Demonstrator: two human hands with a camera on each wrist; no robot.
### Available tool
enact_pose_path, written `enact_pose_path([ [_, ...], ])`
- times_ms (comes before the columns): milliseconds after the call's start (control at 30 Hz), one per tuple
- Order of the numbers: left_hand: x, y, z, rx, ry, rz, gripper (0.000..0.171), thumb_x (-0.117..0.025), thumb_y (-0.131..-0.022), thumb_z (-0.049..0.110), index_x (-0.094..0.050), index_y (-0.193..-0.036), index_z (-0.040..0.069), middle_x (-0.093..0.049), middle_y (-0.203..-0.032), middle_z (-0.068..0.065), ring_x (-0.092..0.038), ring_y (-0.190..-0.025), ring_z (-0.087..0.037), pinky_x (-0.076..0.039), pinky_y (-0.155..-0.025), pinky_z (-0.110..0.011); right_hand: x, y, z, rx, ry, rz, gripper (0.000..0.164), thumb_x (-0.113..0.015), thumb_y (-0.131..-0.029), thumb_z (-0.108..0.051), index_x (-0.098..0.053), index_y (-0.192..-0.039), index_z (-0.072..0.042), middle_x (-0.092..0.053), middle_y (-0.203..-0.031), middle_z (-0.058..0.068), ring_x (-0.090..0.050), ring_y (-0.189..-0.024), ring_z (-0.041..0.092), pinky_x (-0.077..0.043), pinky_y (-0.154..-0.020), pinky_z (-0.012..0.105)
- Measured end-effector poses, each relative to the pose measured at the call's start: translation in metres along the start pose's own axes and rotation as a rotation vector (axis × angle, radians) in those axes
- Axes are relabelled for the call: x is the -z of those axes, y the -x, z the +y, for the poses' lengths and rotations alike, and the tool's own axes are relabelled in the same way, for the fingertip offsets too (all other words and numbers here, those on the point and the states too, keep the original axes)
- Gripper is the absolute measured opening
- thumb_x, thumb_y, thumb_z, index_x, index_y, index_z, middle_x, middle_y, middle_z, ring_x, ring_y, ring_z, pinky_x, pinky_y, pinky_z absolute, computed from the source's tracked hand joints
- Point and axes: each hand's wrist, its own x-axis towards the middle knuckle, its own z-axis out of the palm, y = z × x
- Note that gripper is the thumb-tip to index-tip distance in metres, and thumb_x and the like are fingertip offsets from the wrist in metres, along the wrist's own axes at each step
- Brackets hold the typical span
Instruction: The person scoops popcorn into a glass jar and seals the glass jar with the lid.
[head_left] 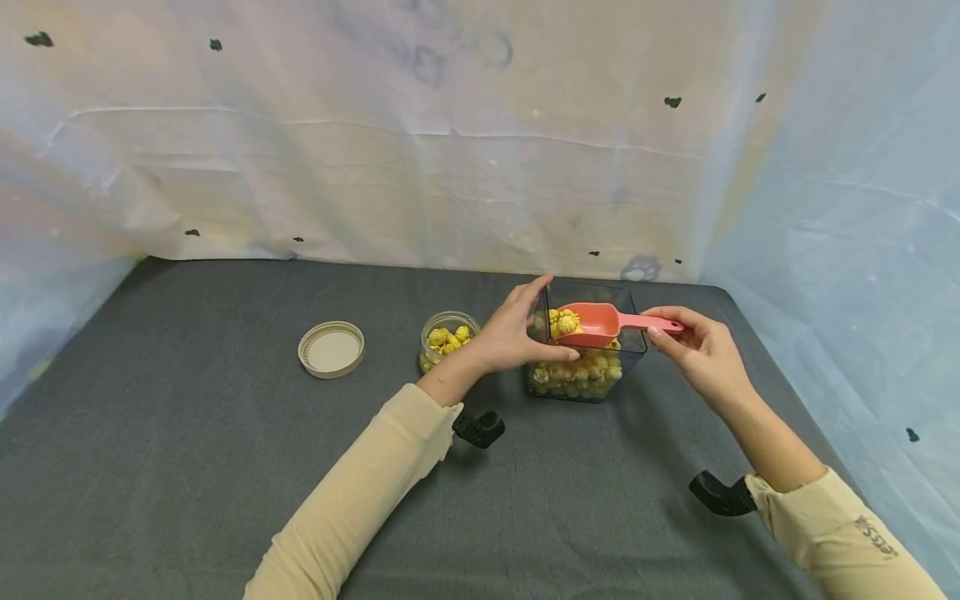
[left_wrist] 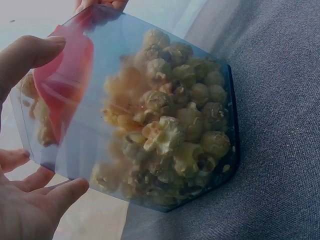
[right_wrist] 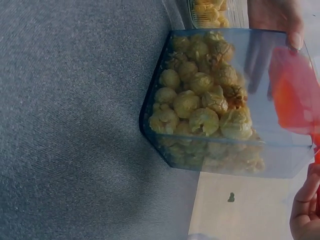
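My left hand grips the upper part of a see-through plastic container, thumb along its near side and fingers at the far left corner. Yellow popcorn fills its lower part. With my right hand I pinch the handle of a coral-red scoop at the container's top. A few popcorn pieces lie in the scoop's bowl, which points left. In the left wrist view the scoop shows through the container wall.
Left of the container, partly behind my left wrist, stands an open glass jar with popcorn in it. A round lid lies farther left on the dark grey tabletop. A pale patterned cloth hangs behind the table and at both sides.
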Motion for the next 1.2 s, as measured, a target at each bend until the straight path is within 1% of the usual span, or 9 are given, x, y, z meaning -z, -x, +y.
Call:
enact_pose_path([
  [167, 0.001, 0.0, -0.001, 0.0, 0.004, -0.002, 0.107, -0.083, -0.075, 0.03, -0.012, -0.155, 0.028, -0.015, -0.157, -0.01, -0.028, -0.143, -0.03, -0.036, -0.112, -0.042, 0.001, 0.001, -0.002, -0.039, -0.016, 0.028, 0.033, -0.061, -0.096, -0.021, -0.06, -0.12, 0.001, -0.056, -0.087, -0.017, -0.052, -0.072, 0.002, -0.044, -0.059, 0.017],
  [367, 0.003, 0.0, 0.0, 0.018, 0.003, -0.006, 0.107, -0.083, -0.075, 0.03, -0.012, -0.155, 0.028, -0.015, -0.158, -0.009, -0.028, -0.143, -0.03, -0.035, -0.112, -0.041, 0.002, 0.002, -0.003, -0.056, -0.021, 0.048, 0.036, -0.06, -0.096, -0.027, -0.061, -0.12, -0.001, -0.058, -0.088, -0.018, -0.055, -0.074, 0.001, -0.047, -0.063, 0.014],
  [533, 0.004, 0.001, 0.002, 0.02, -0.008, -0.006, 0.106, -0.083, -0.076, 0.029, -0.012, -0.155, 0.026, -0.015, -0.157, -0.01, -0.029, -0.142, -0.03, -0.036, -0.112, -0.041, 0.003, 0.003, -0.001, -0.059, -0.041, 0.06, 0.032, -0.059, -0.096, -0.027, -0.062, -0.118, -0.005, -0.059, -0.089, -0.016, -0.057, -0.076, -0.002, -0.049, -0.066, 0.012],
  [633, 0.005, 0.001, 0.002, 0.017, -0.017, -0.003, 0.106, -0.083, -0.076, 0.029, -0.012, -0.155, 0.026, -0.016, -0.157, -0.009, -0.03, -0.142, -0.031, -0.036, -0.111, -0.042, 0.004, 0.002, 0.0, -0.055, -0.056, 0.063, 0.03, -0.059, -0.096, -0.025, -0.062, -0.118, -0.005, -0.059, -0.09, -0.015, -0.058, -0.077, -0.004, -0.049, -0.067, 0.011],
  [767, 0.006, 0.001, 0.002, 0.025, -0.051, -0.002, 0.106, -0.082, -0.075, 0.033, -0.012, -0.155, 0.027, -0.017, -0.157, -0.007, -0.031, -0.141, -0.029, -0.037, -0.11, -0.046, 0.005, 0.002, 0.001, -0.06, -0.053, 0.066, 0.031, -0.059, -0.096, -0.023, -0.061, -0.119, -0.003, -0.059, -0.088, -0.017, -0.057, -0.077, -0.005, -0.049, -0.067, 0.01],
  [933, 0.008, 0.002, 0.001, 0.044, -0.094, -0.007, 0.107, -0.082, -0.074, 0.04, -0.013, -0.155, 0.031, -0.016, -0.159, -0.005, -0.026, -0.143, -0.026, -0.033, -0.11, -0.055, 0.004, 0.003, 0.0, -0.08, -0.065, 0.077, 0.03, -0.059, -0.096, -0.022, -0.061, -0.118, -0.001, -0.059, -0.088, -0.016, -0.058, -0.077, -0.005, -0.049, -0.069, 0.009],
  [1100, 0.01, 0.004, 0.001, 0.047, -0.103, -0.008, 0.106, -0.082, -0.073, 0.043, -0.015, -0.154, 0.033, -0.016, -0.159, -0.004, -0.023, -0.145, -0.027, -0.031, -0.11, -0.057, 0.003, 0.005, -0.002, -0.098, -0.069, 0.088, 0.032, -0.059, -0.096, -0.021, -0.06, -0.119, 0.001, -0.059, -0.086, -0.018, -0.058, -0.077, -0.005, -0.049, -0.069, 0.009],
  [1200, 0.011, 0.006, 0.0, 0.048, -0.09, 0.005, 0.104, -0.082, -0.073, 0.043, -0.016, -0.154, 0.034, -0.016, -0.159, -0.003, -0.023, -0.145, -0.026, -0.03, -0.11, -0.058, 0.002, 0.005, -0.003, -0.114, -0.078, 0.086, 0.033, -0.059, -0.097, -0.021, -0.059, -0.12, 0.002, -0.059, -0.084, -0.021, -0.057, -0.078, -0.004, -0.049, -0.069, 0.01],
])
